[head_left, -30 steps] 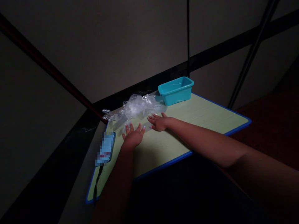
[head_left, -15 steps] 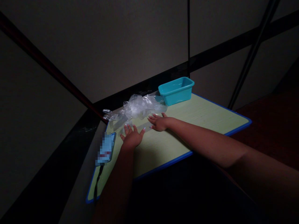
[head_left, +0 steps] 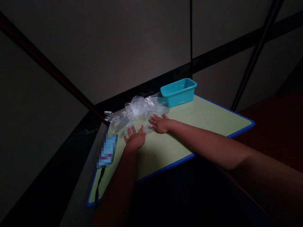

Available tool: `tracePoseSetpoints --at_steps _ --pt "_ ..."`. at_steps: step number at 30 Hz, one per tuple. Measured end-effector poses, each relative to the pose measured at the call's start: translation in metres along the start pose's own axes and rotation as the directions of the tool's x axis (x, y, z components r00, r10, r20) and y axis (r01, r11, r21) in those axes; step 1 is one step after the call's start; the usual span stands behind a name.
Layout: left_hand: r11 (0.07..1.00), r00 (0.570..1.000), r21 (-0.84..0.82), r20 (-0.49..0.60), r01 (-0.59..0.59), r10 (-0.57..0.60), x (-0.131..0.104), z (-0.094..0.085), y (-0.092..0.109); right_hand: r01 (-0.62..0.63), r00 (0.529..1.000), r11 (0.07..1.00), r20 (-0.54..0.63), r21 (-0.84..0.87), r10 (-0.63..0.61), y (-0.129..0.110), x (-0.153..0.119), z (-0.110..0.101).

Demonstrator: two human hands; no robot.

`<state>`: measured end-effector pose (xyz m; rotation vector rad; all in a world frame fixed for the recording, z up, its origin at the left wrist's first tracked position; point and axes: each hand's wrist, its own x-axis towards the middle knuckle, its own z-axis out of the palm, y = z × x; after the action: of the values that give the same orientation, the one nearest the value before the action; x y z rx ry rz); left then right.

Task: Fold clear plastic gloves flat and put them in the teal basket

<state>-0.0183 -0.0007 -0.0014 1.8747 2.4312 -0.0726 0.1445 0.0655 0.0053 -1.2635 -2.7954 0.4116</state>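
Both palms face down near the middle of a pale yellow-green table with a blue edge [head_left: 208, 112]. My left hand [head_left: 136, 138] has its fingers spread, its tips at a flat strip of clear plastic. To its right, my right hand [head_left: 161, 124] lies with fingers stretched toward the left, on or just over the same strip's right end. Beyond the hands, a crumpled heap of clear plastic bags [head_left: 139, 107] runs along the table's far edge. Neither hand grips anything.
A turquoise rectangular tub [head_left: 181, 97] stands at the far edge, right of the plastic. On the left lies a phone [head_left: 109, 151], its screen pixelated, with a black strap [head_left: 99, 183] trailing off the near corner. A pale panelled wall [head_left: 142, 47] rises behind the table.
My left hand has shifted slightly to the right, with its fingers turned a little. My right hand has slid a touch to the left. The tub, phone and plastic heap stay put.
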Motion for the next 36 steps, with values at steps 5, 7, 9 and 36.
tracePoseSetpoints --at_steps 5,7,9,36 --pt "1.000 1.000 0.008 -0.003 -0.010 0.010 -0.001 0.000 0.000 0.095 0.993 0.995 -0.068 -0.027 -0.096 -0.010 -0.004 0.002" --pt "1.000 1.000 0.017 -0.003 -0.007 0.007 -0.002 -0.001 0.001 0.134 0.990 0.991 -0.047 -0.025 -0.135 -0.012 -0.004 0.005" --pt "1.000 1.000 0.029 -0.006 -0.004 0.004 -0.003 -0.001 0.002 0.147 0.989 0.989 -0.019 -0.027 -0.147 -0.014 -0.003 0.008" --pt "1.000 1.000 0.028 -0.002 -0.005 0.006 -0.001 0.000 0.000 -0.088 0.996 0.996 -0.011 -0.029 0.088 0.002 -0.006 -0.001"
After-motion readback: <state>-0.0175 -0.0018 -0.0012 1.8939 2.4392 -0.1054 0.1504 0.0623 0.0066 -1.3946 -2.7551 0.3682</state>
